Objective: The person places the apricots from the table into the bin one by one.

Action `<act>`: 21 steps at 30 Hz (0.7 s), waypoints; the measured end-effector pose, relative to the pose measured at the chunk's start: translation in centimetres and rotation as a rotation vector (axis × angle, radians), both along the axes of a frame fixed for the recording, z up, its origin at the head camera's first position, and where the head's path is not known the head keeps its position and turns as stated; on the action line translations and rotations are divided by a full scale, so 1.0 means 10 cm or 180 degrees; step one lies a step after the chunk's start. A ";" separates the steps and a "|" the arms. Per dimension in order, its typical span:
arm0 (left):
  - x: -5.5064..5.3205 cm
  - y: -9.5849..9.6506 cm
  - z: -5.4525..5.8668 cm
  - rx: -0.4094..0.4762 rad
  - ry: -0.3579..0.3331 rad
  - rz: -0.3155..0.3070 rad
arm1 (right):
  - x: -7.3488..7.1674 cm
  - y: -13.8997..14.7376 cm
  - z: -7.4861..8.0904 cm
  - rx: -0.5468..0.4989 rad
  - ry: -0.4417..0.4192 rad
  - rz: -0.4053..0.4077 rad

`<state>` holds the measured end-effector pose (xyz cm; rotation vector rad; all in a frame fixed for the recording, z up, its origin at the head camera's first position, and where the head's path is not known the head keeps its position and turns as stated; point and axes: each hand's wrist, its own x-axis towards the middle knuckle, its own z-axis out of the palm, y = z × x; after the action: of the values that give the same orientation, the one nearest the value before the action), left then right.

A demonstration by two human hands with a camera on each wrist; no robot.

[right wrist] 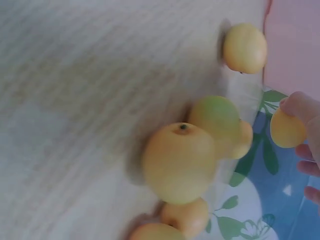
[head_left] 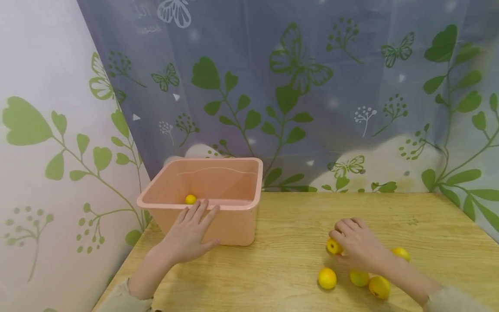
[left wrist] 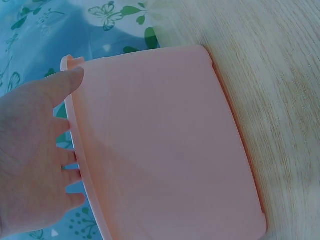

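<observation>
My left hand lies at the front rim of a pink plastic bin, its fingers straight and spread, fingertips right at the rim. In the left wrist view the thumb of that hand overlaps the top of the bin's outer wall. Inside the bin sits one yellow fruit. Over the table's right side my right hand pinches another yellow fruit. The right wrist view shows this held fruit between thumb and fingers. Loose yellow fruits lie below and around that hand.
Other fruits, one greenish, one at the front and one behind the right wrist, lie on the wooden table. A blue patterned cloth hangs behind the table; the bin stands close to it at the left.
</observation>
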<state>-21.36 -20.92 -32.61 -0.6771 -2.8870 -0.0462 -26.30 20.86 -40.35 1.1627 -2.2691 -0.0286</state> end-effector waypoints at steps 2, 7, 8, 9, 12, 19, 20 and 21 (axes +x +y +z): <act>0.00 0.00 0.00 0.0000 0.0009 -0.0005 | -0.02 -0.02 0.04 -0.0042 0.0064 0.0035; 0.01 0.00 0.01 -0.0011 0.0006 -0.0008 | -0.10 -0.07 0.17 -0.0110 0.0226 0.0086; 0.01 0.00 0.01 -0.0014 0.0004 -0.0004 | -0.12 -0.08 0.19 -0.0130 0.0252 0.0090; 0.01 0.00 0.01 -0.0018 0.0008 -0.0002 | -0.13 -0.10 0.22 -0.0151 0.0271 0.0091; 0.00 0.00 0.00 -0.0035 0.0029 0.0006 | -0.19 -0.14 0.30 -0.0213 0.0294 0.0087; -0.01 0.00 -0.03 -0.0095 0.0027 0.0034 | -0.29 -0.28 0.45 -0.0308 0.0308 0.0142; -0.01 0.00 -0.04 -0.0096 0.0029 0.0032 | -0.30 -0.30 0.48 -0.0304 0.0292 0.0130; -0.01 0.00 -0.04 -0.0099 0.0032 0.0033 | -0.31 -0.32 0.50 -0.0297 0.0278 0.0110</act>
<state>-21.51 -20.94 -32.99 -0.6656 -2.8871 0.0035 -29.39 17.67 -35.36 1.1299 -2.1505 0.0389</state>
